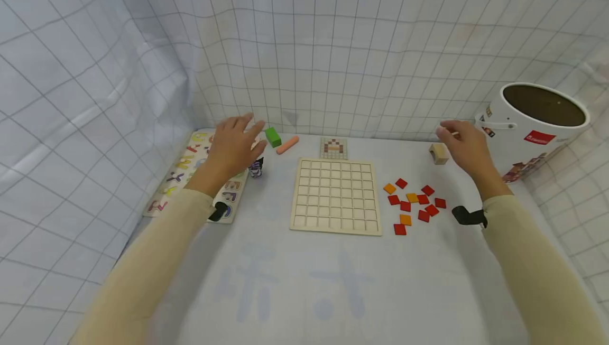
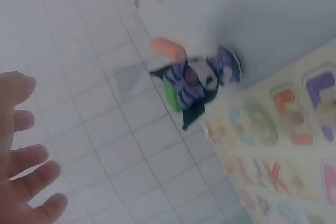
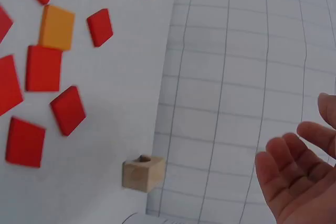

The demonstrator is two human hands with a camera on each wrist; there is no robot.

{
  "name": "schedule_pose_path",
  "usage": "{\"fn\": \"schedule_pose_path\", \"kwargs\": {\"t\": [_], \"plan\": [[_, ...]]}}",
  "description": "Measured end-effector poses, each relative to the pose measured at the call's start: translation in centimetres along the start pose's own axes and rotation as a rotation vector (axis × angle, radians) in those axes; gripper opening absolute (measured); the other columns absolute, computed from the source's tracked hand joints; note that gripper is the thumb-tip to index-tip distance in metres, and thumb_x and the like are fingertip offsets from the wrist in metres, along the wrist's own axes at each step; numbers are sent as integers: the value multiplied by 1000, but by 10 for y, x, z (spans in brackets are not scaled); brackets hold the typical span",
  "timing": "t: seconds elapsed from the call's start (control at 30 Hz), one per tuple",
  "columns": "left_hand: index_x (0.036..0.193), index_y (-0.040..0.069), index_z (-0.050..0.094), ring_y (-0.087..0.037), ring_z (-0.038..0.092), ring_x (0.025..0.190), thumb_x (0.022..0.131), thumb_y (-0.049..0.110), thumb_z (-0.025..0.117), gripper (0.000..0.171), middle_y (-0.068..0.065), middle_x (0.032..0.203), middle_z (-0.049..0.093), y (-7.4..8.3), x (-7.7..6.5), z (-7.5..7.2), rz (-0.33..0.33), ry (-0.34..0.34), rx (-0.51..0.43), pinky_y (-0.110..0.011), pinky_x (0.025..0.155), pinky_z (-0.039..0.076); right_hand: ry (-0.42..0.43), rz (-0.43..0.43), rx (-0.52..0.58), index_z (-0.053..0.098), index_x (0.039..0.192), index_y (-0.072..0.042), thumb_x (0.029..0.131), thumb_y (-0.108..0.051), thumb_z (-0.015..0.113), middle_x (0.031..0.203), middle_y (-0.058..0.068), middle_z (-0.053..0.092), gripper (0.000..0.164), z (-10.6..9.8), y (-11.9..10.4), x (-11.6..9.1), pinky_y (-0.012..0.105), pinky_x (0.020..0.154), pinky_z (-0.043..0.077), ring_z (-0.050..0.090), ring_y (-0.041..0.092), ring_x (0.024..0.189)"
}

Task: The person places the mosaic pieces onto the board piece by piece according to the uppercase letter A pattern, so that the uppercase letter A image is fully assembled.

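Note:
My left hand (image 1: 234,146) hovers over the alphabet puzzle board (image 1: 164,193), its fingers spread and holding nothing. Close to it stands a small purple-and-black figurine (image 1: 256,168), which the left wrist view shows in front of a green block (image 2: 171,96). My right hand (image 1: 463,144) is raised between a wooden arch block (image 1: 439,154) and a white bucket, its fingers loosely bent around nothing. Between the hands lies a wooden grid board (image 1: 335,196) with bare squares. Red tiles (image 1: 400,229) and orange tiles (image 1: 405,220) are scattered to the right of that board.
A pattern card (image 1: 334,148) touches or nearly touches the grid board's far edge. An orange stick (image 1: 287,145) lies by the green block. The tall white bucket (image 1: 518,133) stands at the right. Checked cloth walls (image 1: 352,59) enclose the back and sides.

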State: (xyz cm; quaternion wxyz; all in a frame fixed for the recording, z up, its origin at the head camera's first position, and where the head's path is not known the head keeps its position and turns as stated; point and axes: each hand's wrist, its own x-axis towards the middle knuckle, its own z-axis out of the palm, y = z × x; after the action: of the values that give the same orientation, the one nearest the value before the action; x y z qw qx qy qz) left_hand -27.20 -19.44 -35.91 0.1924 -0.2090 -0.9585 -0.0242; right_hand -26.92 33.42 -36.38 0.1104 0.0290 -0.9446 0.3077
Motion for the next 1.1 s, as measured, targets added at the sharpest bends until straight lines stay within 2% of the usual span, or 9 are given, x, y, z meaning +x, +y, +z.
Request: {"fn": "schedule_pose_path", "kwargs": {"t": [0.07,0.1,0.23,0.3,0.4,0.53,0.67,0.83,1.1], "plan": [[141,8,60,-43,54,128,100,32,65,47,-21,142,57,10,-13,3,42,-25,-82,-59,105,43,-40,53,57,51,146,0,106,-52,43,133,26,55,66,-1,13,-8,48,88,55,58,42,111],[140,8,61,-42,55,126,100,31,66,47,-20,140,59,16,-20,4,42,-75,-140,-58,103,45,-67,81,88,51,145,0,106,-51,45,132,25,55,64,1,19,-11,39,84,56,59,40,109],[148,12,54,-37,49,136,96,34,72,60,-16,147,56,31,-49,16,-5,-398,-341,-55,111,40,-179,167,212,49,147,-2,106,-43,52,137,22,54,58,14,37,-20,16,74,50,55,32,111],[153,15,49,-39,43,142,93,36,76,69,-16,154,49,36,-59,24,-11,-548,-380,-56,113,37,-241,194,254,47,149,-2,105,-38,55,141,22,52,57,24,40,-23,16,77,50,52,32,114],[155,15,46,-42,37,145,89,36,80,77,-18,159,41,43,-68,37,9,-652,-420,-56,115,34,-350,210,248,46,150,-5,105,-35,58,143,22,51,56,40,40,-25,25,82,51,52,33,115],[153,13,48,-42,36,146,86,37,83,79,-18,160,39,52,-68,47,11,-643,-446,-55,117,32,-486,198,179,47,151,-8,103,-28,61,143,23,50,54,58,36,-24,36,87,53,54,35,112],[154,14,47,-39,35,146,86,41,82,81,-14,162,38,60,-64,55,-3,-638,-442,-53,117,32,-561,195,102,46,151,-10,100,-28,65,143,24,50,57,72,29,-21,43,93,53,57,35,112],[153,16,49,-34,40,139,86,44,81,79,-10,163,38,69,-60,62,-4,-636,-446,-49,112,38,-593,238,49,42,154,-12,97,-27,66,143,25,49,63,82,24,-16,50,98,51,54,37,116],[154,18,48,-29,42,133,87,46,79,78,-4,165,35,77,-66,70,-20,-649,-392,-43,109,42,-584,211,10,51,146,-10,98,-21,65,133,24,55,51,90,23,-17,43,90,53,55,35,109]]}}
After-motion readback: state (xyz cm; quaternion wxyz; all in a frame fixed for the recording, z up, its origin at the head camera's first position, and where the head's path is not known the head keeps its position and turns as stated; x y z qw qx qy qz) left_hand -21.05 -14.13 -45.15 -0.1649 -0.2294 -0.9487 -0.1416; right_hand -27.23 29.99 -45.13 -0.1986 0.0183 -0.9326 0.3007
